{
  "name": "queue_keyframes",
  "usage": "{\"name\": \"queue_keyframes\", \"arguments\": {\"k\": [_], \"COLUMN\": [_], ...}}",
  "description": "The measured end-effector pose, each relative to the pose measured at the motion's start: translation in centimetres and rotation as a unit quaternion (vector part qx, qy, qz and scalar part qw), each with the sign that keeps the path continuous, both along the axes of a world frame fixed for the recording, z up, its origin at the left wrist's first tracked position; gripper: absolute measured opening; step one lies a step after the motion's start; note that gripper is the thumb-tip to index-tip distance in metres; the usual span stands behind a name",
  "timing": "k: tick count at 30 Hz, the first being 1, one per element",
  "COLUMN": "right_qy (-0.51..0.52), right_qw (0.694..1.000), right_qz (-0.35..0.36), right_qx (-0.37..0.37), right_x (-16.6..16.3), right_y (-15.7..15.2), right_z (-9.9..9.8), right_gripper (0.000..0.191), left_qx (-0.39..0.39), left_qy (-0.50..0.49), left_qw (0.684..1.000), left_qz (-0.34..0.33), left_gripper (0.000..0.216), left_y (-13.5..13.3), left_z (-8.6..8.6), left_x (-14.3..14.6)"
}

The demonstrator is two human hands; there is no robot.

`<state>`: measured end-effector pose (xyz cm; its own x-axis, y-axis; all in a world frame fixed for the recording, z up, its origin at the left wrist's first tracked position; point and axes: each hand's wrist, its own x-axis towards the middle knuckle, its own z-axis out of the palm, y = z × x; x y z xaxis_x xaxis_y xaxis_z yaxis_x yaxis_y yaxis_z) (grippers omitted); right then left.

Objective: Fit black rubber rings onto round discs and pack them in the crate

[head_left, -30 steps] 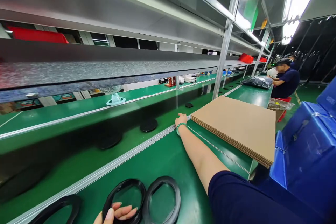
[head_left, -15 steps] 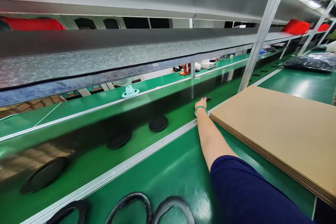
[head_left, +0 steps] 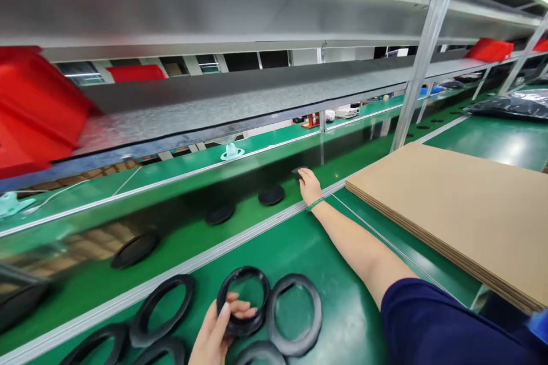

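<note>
My left hand (head_left: 218, 328) grips a black ring (head_left: 222, 291) at the bottom middle, thumb outside it and fingers through its hole. That ring is slightly raised and tilted, close beside another black ring (head_left: 317, 313) lying flat. My right hand (head_left: 310, 187) reaches over the metal edge to the sunken green belt. Its closed fingertips are on a thin dark disc (head_left: 298, 170), mostly hidden by the hand. A round black disc (head_left: 271, 195) lies on the belt just left of it.
More black rings (head_left: 162, 311) lie on the green table (head_left: 351, 313). Further discs (head_left: 135, 250) sit along the belt to the left. Brown boards (head_left: 454, 194) are stacked at right, near a metal post (head_left: 422, 63). A grey shelf (head_left: 257, 88) with a red bin (head_left: 38, 114) runs above.
My left hand has come into view with a ring. My right hand has shifted left along the belt. The camera has tilted, showing more rings and a red bin at left.
</note>
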<state>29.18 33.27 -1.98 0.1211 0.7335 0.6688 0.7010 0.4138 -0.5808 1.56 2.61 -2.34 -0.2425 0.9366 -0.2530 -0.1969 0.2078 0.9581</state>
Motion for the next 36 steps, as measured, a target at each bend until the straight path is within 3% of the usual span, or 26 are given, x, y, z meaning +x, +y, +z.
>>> {"name": "queue_keyframes", "arguments": {"k": [5, 11, 13, 15, 19, 21, 27, 32, 34, 36], "right_qy": [-0.019, -0.046, -0.004, 0.077, 0.252, 0.297, 0.317, 0.341, 0.316, 0.248], "right_qw": [0.987, 0.974, 0.974, 0.963, 0.87, 0.833, 0.803, 0.739, 0.747, 0.798], "right_qz": [0.131, 0.214, 0.226, 0.245, 0.289, 0.281, 0.248, 0.301, 0.322, 0.32], "right_qx": [0.093, 0.062, 0.016, -0.077, -0.311, -0.373, -0.44, -0.497, -0.489, -0.446], "right_x": [-3.2, -5.3, -6.0, -6.8, -7.9, -8.1, -7.8, -7.9, -8.0, -8.1], "right_y": [-9.1, -15.0, -15.4, -15.4, -14.9, -14.6, -14.1, -14.1, -14.1, -14.2], "right_z": [0.9, 2.1, 2.2, 1.8, 0.5, 0.2, 0.0, -0.3, -0.7, -1.2], "right_gripper": [0.031, 0.015, 0.009, 0.004, 0.012, 0.013, 0.019, 0.007, 0.016, 0.022], "left_qx": [0.021, 0.039, 0.04, 0.041, 0.034, 0.024, 0.009, 0.007, 0.012, 0.016], "left_qy": [-0.021, -0.06, -0.068, -0.079, -0.095, -0.096, -0.097, -0.098, -0.094, -0.094], "left_qw": [0.999, 0.997, 0.996, 0.996, 0.994, 0.994, 0.994, 0.994, 0.994, 0.994], "left_qz": [-0.035, -0.033, -0.028, -0.029, -0.035, -0.038, -0.043, -0.05, -0.052, -0.053], "left_gripper": [0.056, 0.053, 0.054, 0.053, 0.055, 0.056, 0.057, 0.051, 0.048, 0.046], "left_y": [-0.2, -1.0, -1.2, -1.2, -1.0, -1.0, -1.0, -1.0, -1.0, -1.0], "left_z": [0.4, 1.0, 1.1, 1.0, 0.7, 0.5, 0.4, 0.2, 0.0, -0.1], "left_x": [-0.1, 0.1, 0.1, 0.0, -0.4, -0.5, -0.6, -0.8, -0.9, -0.9]}}
